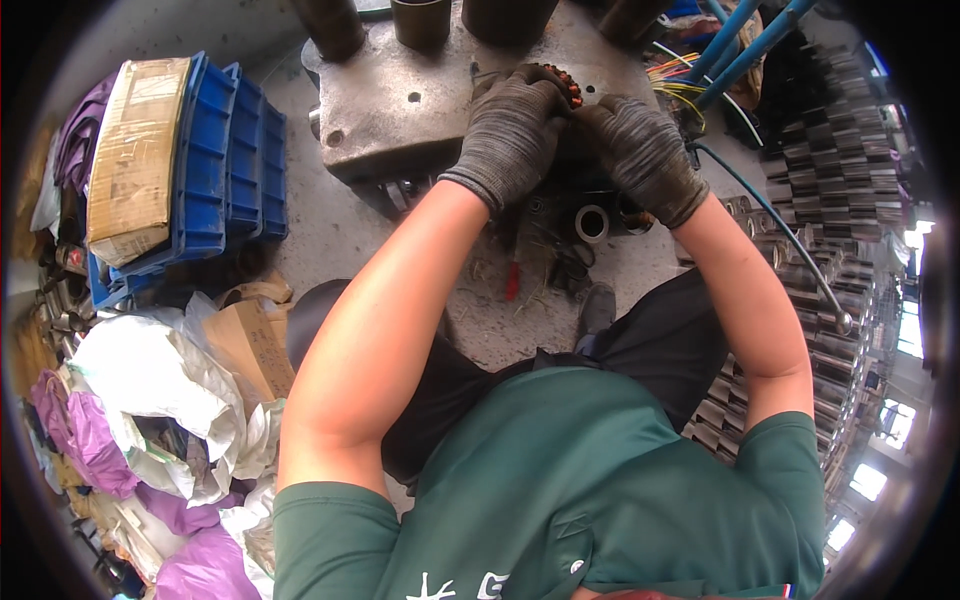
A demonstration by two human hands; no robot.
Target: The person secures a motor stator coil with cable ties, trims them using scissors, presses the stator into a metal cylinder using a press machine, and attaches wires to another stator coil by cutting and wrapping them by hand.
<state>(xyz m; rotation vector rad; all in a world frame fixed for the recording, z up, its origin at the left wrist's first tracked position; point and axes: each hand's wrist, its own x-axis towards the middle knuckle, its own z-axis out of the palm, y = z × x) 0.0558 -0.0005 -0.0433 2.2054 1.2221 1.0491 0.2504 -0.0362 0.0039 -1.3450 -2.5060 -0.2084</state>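
Note:
My left hand point(512, 130), in a grey knit work glove, is closed on a small round part point(563, 84) with orange-red segments along its dark rim, perhaps a wound stator. Most of that part is hidden behind the glove. Close beside it is my right hand point(640, 150), gloved alike, with its fingers curled inward at the part's right side. What those fingers grip, if anything, is hidden. Both hands are at the near edge of a heavy metal block point(385, 125) with drilled holes in its top.
Dark metal cylinders point(421, 22) stand at the block's far side. Blue stacked crates point(215, 160) with a cardboard box point(137, 155) are on the left, white sacks point(165, 385) nearer. Rows of metal parts point(835, 180) line the right, behind a thin rod point(775, 215). Coloured wires point(680, 75) lie far right.

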